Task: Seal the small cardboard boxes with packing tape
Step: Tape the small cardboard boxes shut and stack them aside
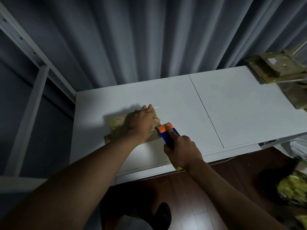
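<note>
The left hand [142, 122] is covering much of the box [118, 127], so its top seam is not showing. The right hand [180, 151] is wrapping round the tape dispenser [167, 133], hiding the handle and the roll. At the right edge, the stack of flat boxes [275, 68] is blurring and running out of view. The yellowish bundle [294, 190] on the floor is too dark and smeared to identify. A dark shoe [163, 214] is being cut off at the bottom edge.
</note>
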